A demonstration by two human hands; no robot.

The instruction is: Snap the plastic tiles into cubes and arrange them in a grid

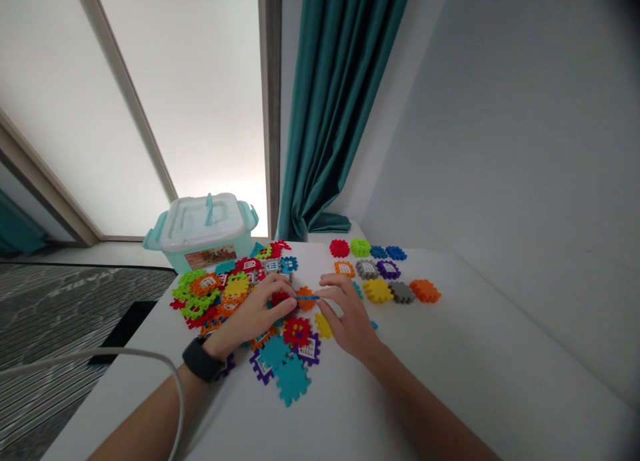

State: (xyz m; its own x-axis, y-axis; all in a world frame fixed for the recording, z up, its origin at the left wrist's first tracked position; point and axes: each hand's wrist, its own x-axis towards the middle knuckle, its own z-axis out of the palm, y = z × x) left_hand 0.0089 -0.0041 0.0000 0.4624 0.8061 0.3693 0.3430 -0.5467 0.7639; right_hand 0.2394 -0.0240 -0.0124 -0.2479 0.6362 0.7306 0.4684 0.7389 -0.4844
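A thin blue interlocking building tile (307,298) is seen nearly edge-on above the table. My left hand (260,314), with a dark watch at the wrist, is closed with thumb and fingers at the tile's left end. At its right end, the thumb and fingers of my right hand (350,318) pinch it. Behind the blue tile lies an orange tile (306,306). A red tile (297,332), a yellow tile (323,326) and a teal tile (293,380) lie nearer to me. Part of the loose heap is hidden under my left hand and forearm.
A lidded plastic box (207,228) stands at the back left, beside a mixed heap of tiles (200,294). Back right, tiles sit grouped by colour, among them a yellow stack (377,290) and an orange stack (425,290). A pale cable (173,368) crosses my left forearm.
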